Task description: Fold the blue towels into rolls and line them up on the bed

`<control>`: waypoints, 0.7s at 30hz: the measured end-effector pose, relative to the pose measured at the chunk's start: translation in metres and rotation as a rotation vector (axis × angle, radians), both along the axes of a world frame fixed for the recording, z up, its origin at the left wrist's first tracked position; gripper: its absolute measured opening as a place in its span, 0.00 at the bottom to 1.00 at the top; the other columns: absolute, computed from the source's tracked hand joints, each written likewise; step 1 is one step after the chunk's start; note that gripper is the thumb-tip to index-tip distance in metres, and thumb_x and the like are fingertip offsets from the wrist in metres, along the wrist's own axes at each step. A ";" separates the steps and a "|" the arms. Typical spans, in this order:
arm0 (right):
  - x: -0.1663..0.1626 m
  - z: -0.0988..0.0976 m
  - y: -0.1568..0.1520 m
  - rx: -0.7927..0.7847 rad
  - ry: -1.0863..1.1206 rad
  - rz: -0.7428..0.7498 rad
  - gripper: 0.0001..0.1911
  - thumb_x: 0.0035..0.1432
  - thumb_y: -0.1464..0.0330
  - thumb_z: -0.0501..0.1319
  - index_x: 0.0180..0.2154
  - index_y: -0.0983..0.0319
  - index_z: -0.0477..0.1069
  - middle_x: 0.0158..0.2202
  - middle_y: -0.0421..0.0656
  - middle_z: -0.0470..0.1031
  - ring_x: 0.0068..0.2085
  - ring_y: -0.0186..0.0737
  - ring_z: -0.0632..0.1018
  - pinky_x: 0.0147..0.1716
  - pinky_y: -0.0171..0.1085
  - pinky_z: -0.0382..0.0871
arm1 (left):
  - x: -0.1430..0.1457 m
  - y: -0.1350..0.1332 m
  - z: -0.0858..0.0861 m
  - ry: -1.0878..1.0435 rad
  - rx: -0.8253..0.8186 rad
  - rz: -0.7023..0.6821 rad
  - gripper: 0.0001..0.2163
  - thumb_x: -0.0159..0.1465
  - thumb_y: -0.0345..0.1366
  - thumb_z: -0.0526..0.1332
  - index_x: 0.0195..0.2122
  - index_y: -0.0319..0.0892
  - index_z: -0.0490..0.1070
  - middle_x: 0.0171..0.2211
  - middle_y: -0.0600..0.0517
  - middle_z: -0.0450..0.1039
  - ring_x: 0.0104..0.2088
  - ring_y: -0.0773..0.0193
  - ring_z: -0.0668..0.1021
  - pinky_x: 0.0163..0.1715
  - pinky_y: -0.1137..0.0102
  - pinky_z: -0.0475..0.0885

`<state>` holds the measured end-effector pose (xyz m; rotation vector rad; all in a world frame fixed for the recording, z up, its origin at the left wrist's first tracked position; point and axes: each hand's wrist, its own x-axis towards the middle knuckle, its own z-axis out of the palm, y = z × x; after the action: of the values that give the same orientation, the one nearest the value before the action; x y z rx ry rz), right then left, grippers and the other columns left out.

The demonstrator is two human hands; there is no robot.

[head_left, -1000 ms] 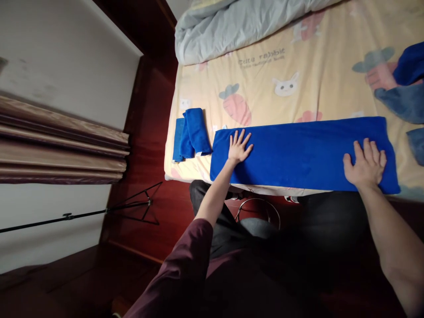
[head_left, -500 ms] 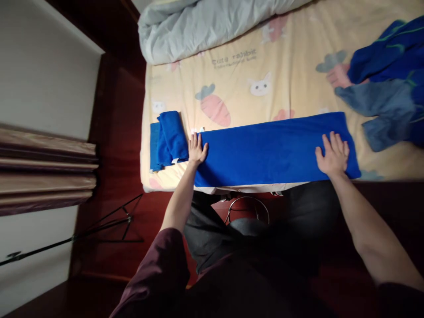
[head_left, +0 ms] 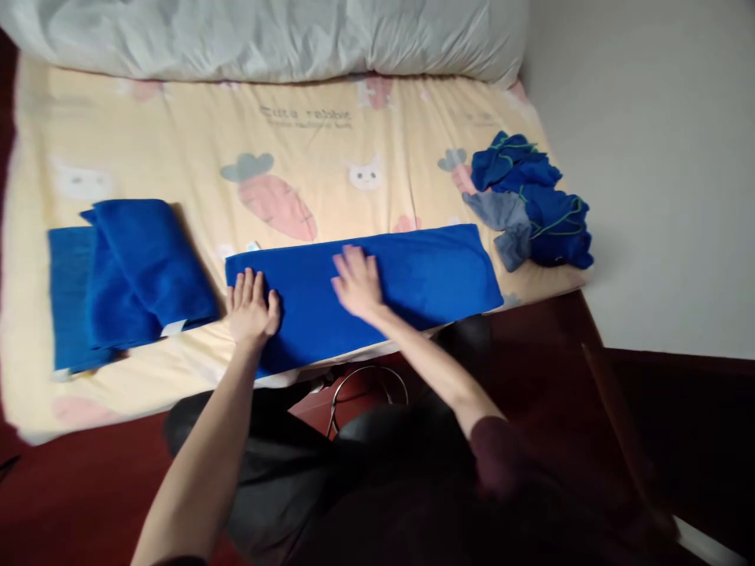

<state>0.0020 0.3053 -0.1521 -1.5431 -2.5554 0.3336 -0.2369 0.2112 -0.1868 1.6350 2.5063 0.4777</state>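
Note:
A long blue towel, folded into a strip, lies along the near edge of the bed. My left hand rests flat on its left end, fingers together and stretched out. My right hand lies flat near the strip's middle, fingers extended. Neither hand grips anything. To the left of my left hand sits a pile of folded blue towels.
The bed carries a yellow sheet with carrot and rabbit prints and a grey quilt along its far side. A heap of crumpled blue and grey cloths lies at the right. A white wall stands to the right; dark red floor below.
The camera has swung right, so the bed now fills the view. My right hand has slid from the towel's right end to its middle. My left hand stays at the left end.

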 end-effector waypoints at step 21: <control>0.144 -0.003 0.095 -0.131 -0.094 -0.038 0.36 0.78 0.53 0.44 0.80 0.54 0.51 0.80 0.28 0.41 0.82 0.36 0.45 0.82 0.46 0.33 | 0.013 -0.006 0.022 -0.127 0.039 0.037 0.37 0.66 0.57 0.42 0.79 0.74 0.46 0.76 0.83 0.36 0.80 0.69 0.52 0.79 0.64 0.42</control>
<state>0.1457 0.4005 -0.1549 -1.6888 -2.6189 0.4423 -0.2240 0.2052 -0.1652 1.5223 2.4533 0.6180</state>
